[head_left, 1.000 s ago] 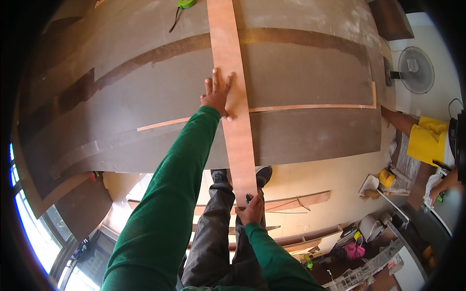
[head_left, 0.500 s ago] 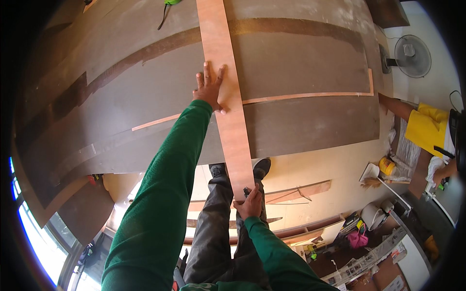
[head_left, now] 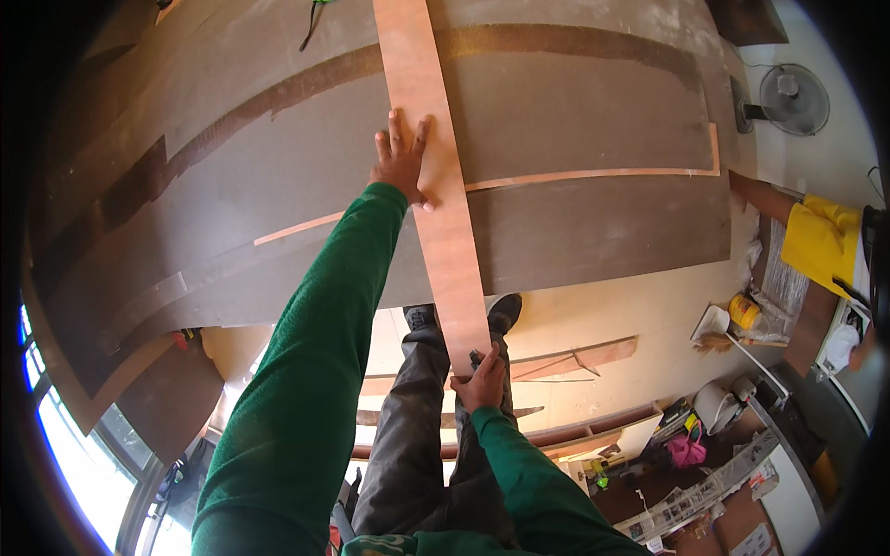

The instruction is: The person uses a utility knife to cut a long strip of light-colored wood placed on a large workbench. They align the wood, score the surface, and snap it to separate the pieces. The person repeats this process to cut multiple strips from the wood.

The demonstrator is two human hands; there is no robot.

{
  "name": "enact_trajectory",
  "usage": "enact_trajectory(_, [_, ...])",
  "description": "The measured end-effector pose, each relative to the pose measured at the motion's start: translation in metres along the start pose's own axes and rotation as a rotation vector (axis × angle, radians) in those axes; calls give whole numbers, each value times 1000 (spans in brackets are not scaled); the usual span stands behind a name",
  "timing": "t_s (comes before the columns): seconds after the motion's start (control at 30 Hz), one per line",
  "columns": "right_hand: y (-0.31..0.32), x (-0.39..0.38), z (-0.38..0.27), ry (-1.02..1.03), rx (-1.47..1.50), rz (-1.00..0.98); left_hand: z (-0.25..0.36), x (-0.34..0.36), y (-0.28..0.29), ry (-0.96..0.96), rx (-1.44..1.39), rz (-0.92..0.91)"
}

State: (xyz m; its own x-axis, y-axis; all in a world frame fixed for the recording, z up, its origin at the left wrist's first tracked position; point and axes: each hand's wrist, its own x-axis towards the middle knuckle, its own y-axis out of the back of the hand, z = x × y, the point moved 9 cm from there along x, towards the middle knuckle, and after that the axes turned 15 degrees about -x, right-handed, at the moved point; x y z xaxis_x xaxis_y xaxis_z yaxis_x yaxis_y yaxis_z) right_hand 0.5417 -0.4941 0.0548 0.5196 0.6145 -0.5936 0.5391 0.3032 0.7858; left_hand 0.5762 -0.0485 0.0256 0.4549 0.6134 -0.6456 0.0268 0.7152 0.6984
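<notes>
The long reddish strip (head_left: 450, 250) runs from the top edge of the view toward the person's body, lying across a brown sheet (head_left: 593, 236) and jutting past its near edge, over the legs (head_left: 399, 454). The left hand (head_left: 400, 169) rests on the strip's left side about halfway along, palm down, its fingers spread wide and the thumb on the strip. The right hand (head_left: 480, 382) is at the near end, fingers drawn in around the corner beside a small dark object (head_left: 476, 358) (whether they pinch that object or the strip itself, I cannot tell).

A narrow orange strip (head_left: 593, 175) lies crosswise on the sheet, showing on both sides of the long one, with a short upright piece at its right end. Beyond it a darker band (head_left: 556, 39) curves across the surface, and a black strap (head_left: 307, 30) hangs from something green at the top edge.

Below the sheet, pieces of wood (head_left: 603, 356) lie on the floor behind the legs. To the right are a person in yellow clothing (head_left: 823, 243), a fan (head_left: 794, 99), a yellow container (head_left: 743, 310) and a pink bag (head_left: 686, 449).
</notes>
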Motion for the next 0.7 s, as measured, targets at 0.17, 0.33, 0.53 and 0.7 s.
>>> enact_trajectory(0.17, [2, 0, 2, 2, -9, 11, -3, 0, -2, -7, -21, 0])
enact_trajectory(0.33, [-4, 1, 6, 1, 44, -20, 2, 4, -3, -9, -42, -21])
enact_trajectory(0.53, [-4, 1, 7, -15, 86, -109, -2, -2, 4, -21, -102, 53])
enact_trajectory(0.7, [31, 8, 8, -83, 172, -87, 6, -4, 5, 43, -117, -38])
